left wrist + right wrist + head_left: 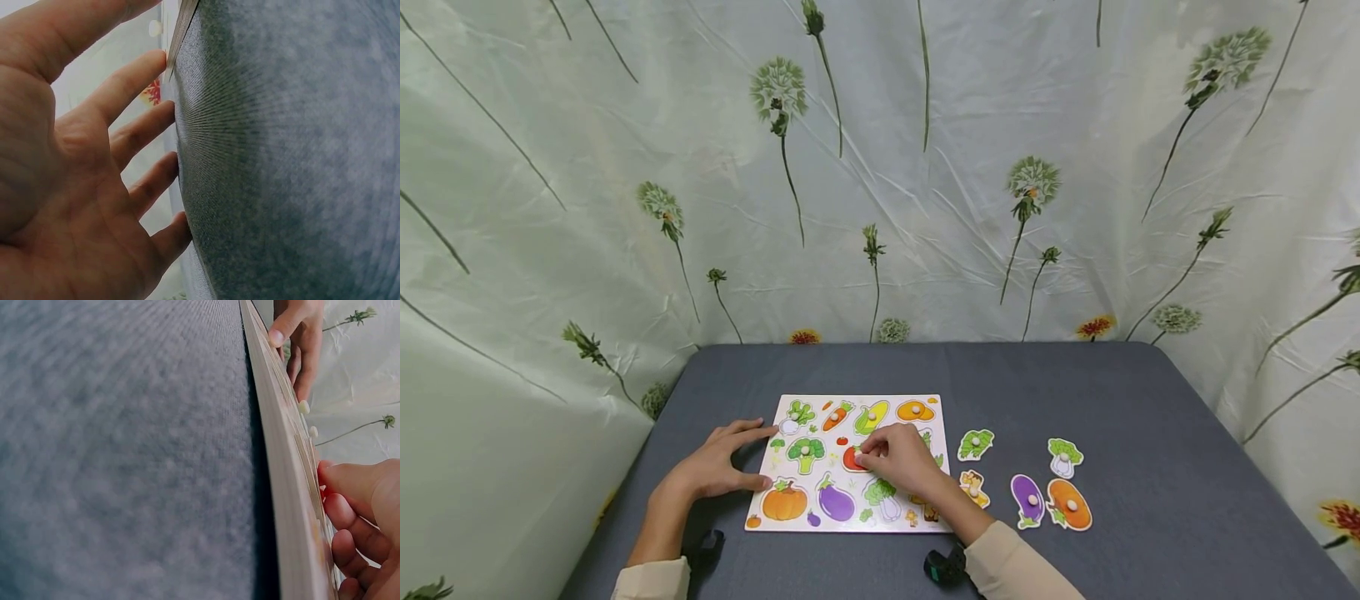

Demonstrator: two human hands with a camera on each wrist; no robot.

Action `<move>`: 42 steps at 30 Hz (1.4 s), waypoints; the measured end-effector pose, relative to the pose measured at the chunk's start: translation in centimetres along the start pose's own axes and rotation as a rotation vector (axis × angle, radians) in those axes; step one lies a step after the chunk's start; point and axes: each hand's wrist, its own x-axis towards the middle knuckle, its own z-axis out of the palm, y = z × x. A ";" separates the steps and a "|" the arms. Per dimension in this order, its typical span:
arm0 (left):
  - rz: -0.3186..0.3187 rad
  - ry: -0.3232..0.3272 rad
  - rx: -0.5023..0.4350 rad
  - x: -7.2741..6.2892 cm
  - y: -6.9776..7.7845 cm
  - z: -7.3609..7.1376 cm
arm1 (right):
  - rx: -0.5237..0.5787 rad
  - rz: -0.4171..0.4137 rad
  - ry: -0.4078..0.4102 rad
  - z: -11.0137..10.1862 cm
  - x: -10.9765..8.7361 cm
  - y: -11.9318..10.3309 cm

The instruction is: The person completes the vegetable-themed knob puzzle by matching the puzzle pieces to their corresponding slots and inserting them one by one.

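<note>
A white wooden vegetable puzzle board [842,528] lies on the table. My right hand [904,458] is over its middle, thumb and index finger pinching a red tomato puzzle piece [852,458]; in the right wrist view red shows between those fingertips. Whether the piece sits fully in its recess is hidden. At the board's left edge rests my left hand [718,462], fingers spread and fairly straight, thumb touching the lower left side. Knobbed carrot [837,419], corn [869,420] and broccoli [805,457] pieces lie in the board. The pumpkin [785,504] and eggplant [836,503] spots show pictures without knobs.
Loose pieces lie right of the board: a lettuce [976,444], a yellowish piece [973,488] partly behind my right forearm, a bok choy [1065,457], an eggplant piece [1027,500] and a pumpkin piece [1069,505]. A flowered curtain [955,208] hangs behind the grey table [1150,433].
</note>
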 end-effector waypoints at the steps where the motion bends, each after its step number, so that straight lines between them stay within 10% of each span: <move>1: -0.001 0.001 0.001 0.0 0.0 0.0 | -0.005 -0.002 0.002 0.0 0.0 0.0; 42: -0.008 -0.009 0.006 0.1 0.1 0.0 | 0.001 0.014 0.094 -2.8 -1.7 0.6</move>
